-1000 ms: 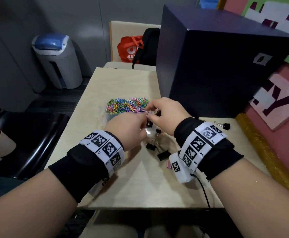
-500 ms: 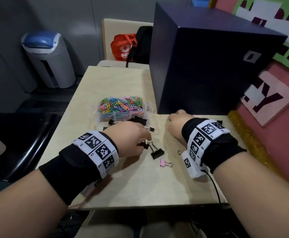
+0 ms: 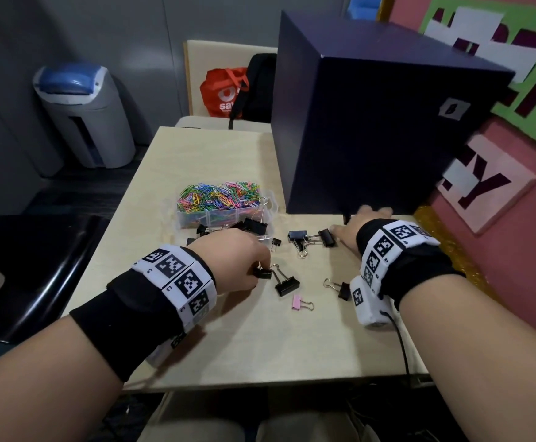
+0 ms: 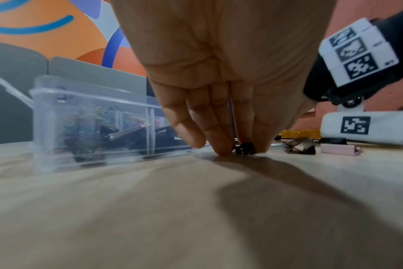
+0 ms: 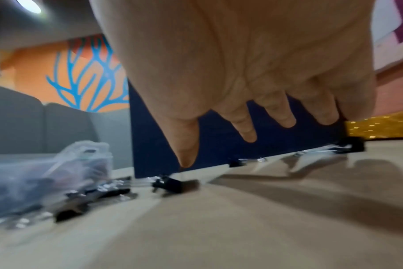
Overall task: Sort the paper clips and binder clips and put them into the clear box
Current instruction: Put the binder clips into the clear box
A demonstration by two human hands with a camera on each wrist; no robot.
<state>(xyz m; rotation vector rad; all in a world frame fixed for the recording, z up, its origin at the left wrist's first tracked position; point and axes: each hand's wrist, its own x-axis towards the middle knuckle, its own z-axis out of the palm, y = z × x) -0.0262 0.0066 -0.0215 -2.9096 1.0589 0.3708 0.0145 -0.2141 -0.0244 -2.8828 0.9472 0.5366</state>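
L hand [image 3: 234, 263] fingers [image 4: 221, 142] are pinching a black binder clip [image 3: 262, 273] mid-counter [image 3: 260, 346]; R hand [image 3: 360, 229] is hovering spread, holding nothing, near far-right edge.

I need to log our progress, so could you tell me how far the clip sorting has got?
Done: coloured paper clips fill the far side of the clear box, with some black binder clips nearer. In hand: the left hand pinches a small black binder clip; the right hand reaches out, fingers spread. Left: several black clips and a pink binder clip on the table.
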